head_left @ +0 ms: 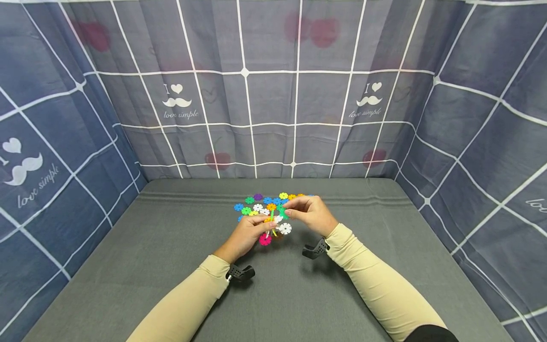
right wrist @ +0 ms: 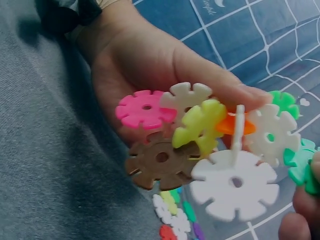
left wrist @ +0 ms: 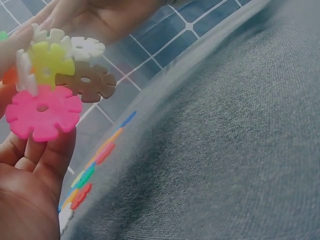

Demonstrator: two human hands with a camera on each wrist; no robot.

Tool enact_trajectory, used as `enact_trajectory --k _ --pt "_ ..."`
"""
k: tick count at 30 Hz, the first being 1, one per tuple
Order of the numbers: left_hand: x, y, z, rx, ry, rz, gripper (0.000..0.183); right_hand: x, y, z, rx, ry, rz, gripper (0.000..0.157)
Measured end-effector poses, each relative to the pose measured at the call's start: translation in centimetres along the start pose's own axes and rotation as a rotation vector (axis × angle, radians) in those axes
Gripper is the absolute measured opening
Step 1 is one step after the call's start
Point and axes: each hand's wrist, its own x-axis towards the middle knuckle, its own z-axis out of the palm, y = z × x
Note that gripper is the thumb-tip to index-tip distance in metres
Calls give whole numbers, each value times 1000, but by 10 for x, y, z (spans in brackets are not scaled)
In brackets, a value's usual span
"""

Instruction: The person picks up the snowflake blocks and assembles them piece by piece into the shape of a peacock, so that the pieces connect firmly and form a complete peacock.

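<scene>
My left hand (head_left: 245,235) grips a cluster of notched plastic flower discs slotted together. In it a pink disc (left wrist: 30,120), a brown disc (right wrist: 142,167), a yellow disc (right wrist: 197,122), an orange disc (right wrist: 227,125) and several white discs, one large white disc (right wrist: 212,187) among them, stand at different angles. My right hand (head_left: 316,217) pinches a green disc (right wrist: 298,169) between thumb and fingers, its edge right at a white disc (right wrist: 265,142) of the cluster. Another green disc (right wrist: 283,103) shows behind the left thumb.
Loose discs in several colours lie on the grey cloth-covered table (head_left: 273,294) beyond the hands, including a blue disc (head_left: 239,207) and a purple disc (head_left: 258,196). A checked curtain (head_left: 273,99) encloses the table's back and sides. Each wrist carries a black band mount (head_left: 315,249).
</scene>
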Motion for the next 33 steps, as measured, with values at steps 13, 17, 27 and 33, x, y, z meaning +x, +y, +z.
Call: enact_trajectory --k 13,17,27,33 --pt "1 2 5 -51 23 8 20 -2 1 11 -70 84 -25 14" --pt "2 1 7 -171 13 -23 25 -1 3 12 -65 94 -38 16" --pt "2 -4 3 -202 31 -107 29 -2 14 8 -21 62 -34 22" --pt "2 -4 2 -310 102 -157 30 -2 37 -6 -251 79 22 21"
